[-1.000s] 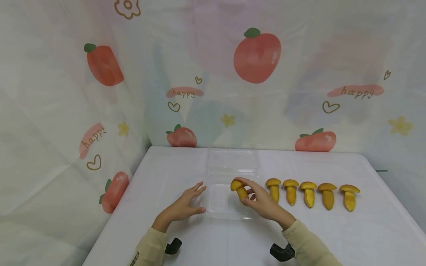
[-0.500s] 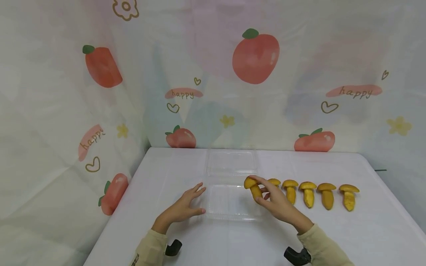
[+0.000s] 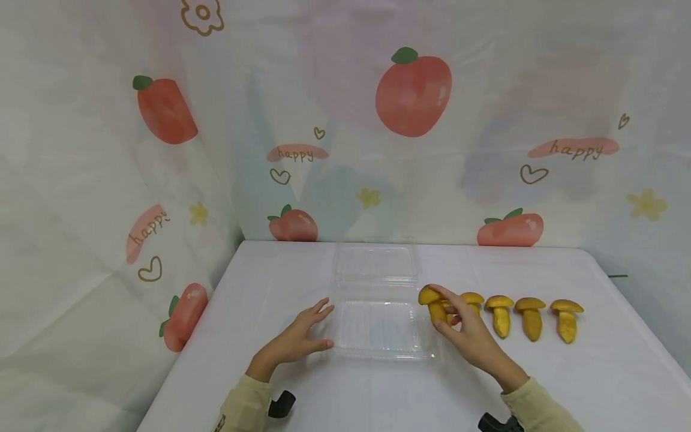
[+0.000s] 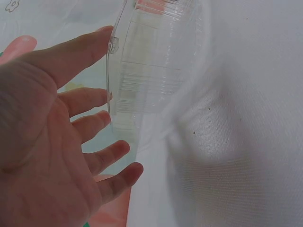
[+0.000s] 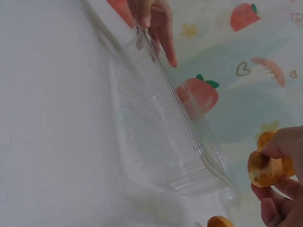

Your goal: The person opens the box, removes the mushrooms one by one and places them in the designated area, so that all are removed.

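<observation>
A clear plastic clamshell box [image 3: 378,355] lies with its lid [image 3: 376,264] folded back toward the backdrop; its bottom half holds nothing. My left hand [image 3: 294,337] is at the box's left side, and in the left wrist view its thumb and fingertips [image 4: 105,97] meet the rim with the fingers spread. My right hand [image 3: 477,342] pinches a yellow mushroom [image 3: 430,295] by cap and stem, just right of the box. In the right wrist view the stem end of that mushroom [image 5: 265,169] shows between thumb and fingers. Another mushroom is mostly hidden behind it.
Several more yellow mushrooms [image 3: 501,318] lie in a row on the white-covered table [image 3: 367,396], to the right of the box, caps toward the back. A printed fabric backdrop [image 3: 345,120] rises along the back and left.
My right hand has moved to the right with the mushroom, from over the box's bottom half to the near end of the row. The left hand has stayed at the box's edge.
</observation>
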Tool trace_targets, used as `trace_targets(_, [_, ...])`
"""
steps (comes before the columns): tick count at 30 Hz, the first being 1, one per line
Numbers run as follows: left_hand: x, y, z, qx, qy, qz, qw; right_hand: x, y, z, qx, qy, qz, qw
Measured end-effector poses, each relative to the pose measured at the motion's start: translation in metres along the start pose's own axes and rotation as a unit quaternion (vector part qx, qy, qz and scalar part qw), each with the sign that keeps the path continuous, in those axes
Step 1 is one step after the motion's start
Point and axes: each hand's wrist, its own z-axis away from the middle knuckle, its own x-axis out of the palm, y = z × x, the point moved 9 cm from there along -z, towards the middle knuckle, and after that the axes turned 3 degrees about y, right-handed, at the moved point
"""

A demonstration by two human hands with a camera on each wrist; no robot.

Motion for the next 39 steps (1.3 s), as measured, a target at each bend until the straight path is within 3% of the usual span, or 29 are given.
trace_targets(7, [0.000,0.001,0.001,0.002,0.001,0.002,1.0000,-0.016,0.011,0.005,0.015,0.022,0.019,0.999])
trace_targets(17, [-0.001,0.002,0.001,0.001,-0.001,-0.002,1.0000,-0.040,0.021,0.011,-0.012,0.046,0.031,0.998])
trace_targets(39, [-0.001,-0.002,0.002,-0.010,-0.004,-0.018,0.9998,-0.087,0.065,0.029,0.009,0.077,0.059,0.995])
